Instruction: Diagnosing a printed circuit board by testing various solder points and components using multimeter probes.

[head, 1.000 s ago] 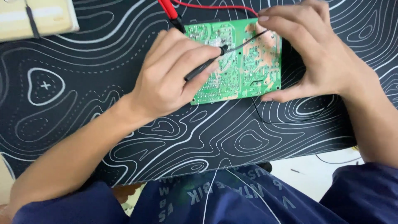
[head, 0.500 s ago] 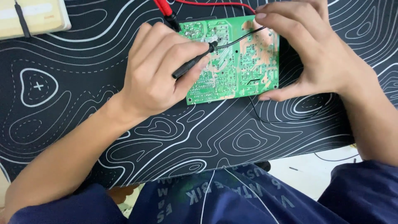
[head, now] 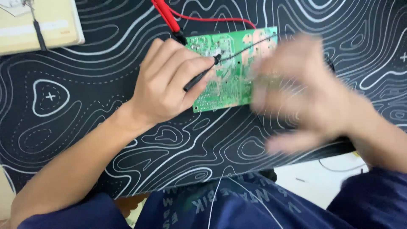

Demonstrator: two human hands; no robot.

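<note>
Nearest the camera is the person's dark blue clothing with pale lettering, and just beyond it the edge of the tabletop (head: 322,169), mostly covered by a black mat (head: 85,127) with white contour lines. Above the mat the right hand (head: 309,101) is a blur of motion, its fingers (head: 288,104) loosely spread and holding nothing; half a second earlier it lay flat on the right edge of the green circuit board (head: 229,85), steadying it, and now it has lifted clear and hangs over that side, so the board rests on the mat unheld. The left hand (head: 169,85) has kept its place, fingers pinched around a black probe (head: 199,78) like a pen, the tip touching the solder side of the board near its upper middle. A thin black lead (head: 246,47) runs from the probe across the board towards the right. Farther off, a red probe (head: 166,15) and its red wire (head: 212,20) lie just beyond the board's top edge, and a cream-coloured box (head: 38,23) sits at the far left corner.
</note>
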